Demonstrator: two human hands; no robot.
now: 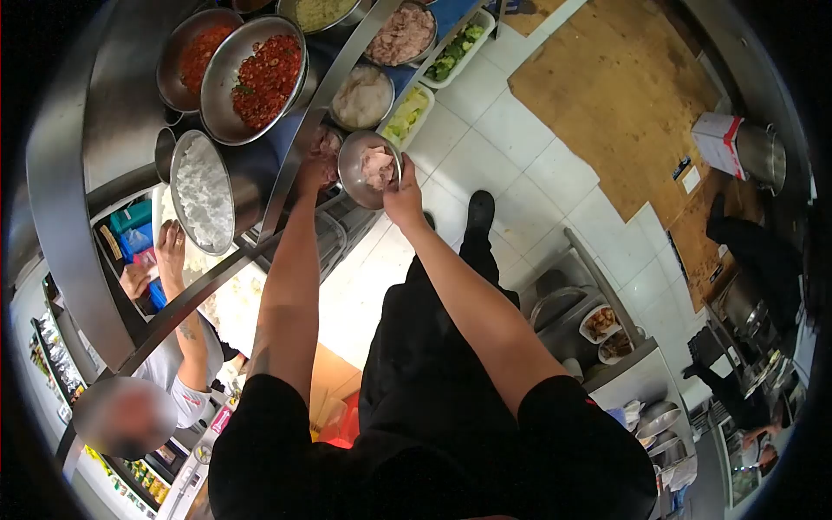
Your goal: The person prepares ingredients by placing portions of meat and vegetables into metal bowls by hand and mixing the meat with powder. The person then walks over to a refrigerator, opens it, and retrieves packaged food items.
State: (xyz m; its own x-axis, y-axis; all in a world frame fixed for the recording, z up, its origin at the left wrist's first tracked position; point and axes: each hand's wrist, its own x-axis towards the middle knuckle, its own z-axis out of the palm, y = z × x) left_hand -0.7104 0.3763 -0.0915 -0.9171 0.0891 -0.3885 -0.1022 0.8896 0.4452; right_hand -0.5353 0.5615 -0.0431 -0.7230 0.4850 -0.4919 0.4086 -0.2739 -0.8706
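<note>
My right hand (402, 198) grips the rim of a round metal bowl (354, 186), fingers on the outside and thumb at the edge. Pale pink slices of raw meat (378, 166) lie in the bowl. Just left of it, my left hand (314, 172) reaches in under the metal shelf edge, at some pinkish raw meat (328, 144). Its fingers blend with the meat, so their closure is unclear. Beyond the bowl stand a container of whitish food (362, 97), a tray of yellow-green cut vegetables (406, 117) and a bowl of pink meat (400, 35).
On the upper shelf are a bowl of chopped red chili (264, 82) and a pot of white granules (201, 192). A metal rail (290, 169) crosses beside my left arm. A co-worker's hands (170, 251) are at left. Cardboard (607, 95) covers part of the tiled floor.
</note>
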